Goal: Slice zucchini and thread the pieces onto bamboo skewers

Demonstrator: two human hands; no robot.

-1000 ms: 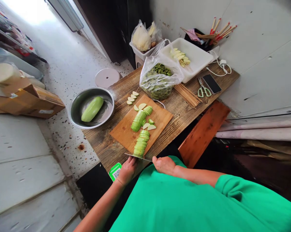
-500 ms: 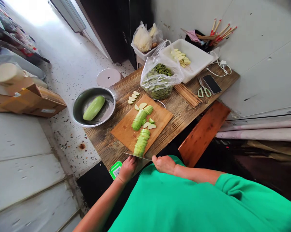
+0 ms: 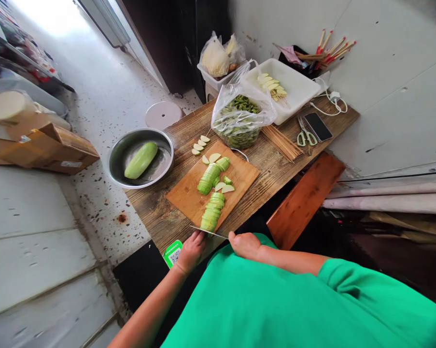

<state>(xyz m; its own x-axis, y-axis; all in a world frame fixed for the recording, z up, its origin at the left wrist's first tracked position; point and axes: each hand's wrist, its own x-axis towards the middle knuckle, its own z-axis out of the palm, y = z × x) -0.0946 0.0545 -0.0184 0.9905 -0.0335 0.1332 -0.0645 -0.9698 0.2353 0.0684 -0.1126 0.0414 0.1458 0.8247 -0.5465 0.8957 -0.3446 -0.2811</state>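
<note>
right hand (image 3: 244, 245) – fingers clenched on knife (image 3: 207, 232) | left hand (image 3: 191, 251) – grip unclear | bowl (image 3: 118, 150) – whole gourd (image 3: 141, 160)

A thin steel knife (image 3: 207, 232) is laid edge-down at the board's 6 o'clock. Pale green sliced squash (image 3: 211, 212) is fanned just beyond, toward 12.

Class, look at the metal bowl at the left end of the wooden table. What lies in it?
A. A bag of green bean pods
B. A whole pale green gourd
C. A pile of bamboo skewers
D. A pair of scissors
B: a single uncut pale green gourd lies in the metal bowl; the bamboo skewers, scissors and bag of bean pods sit further along the table.
</note>
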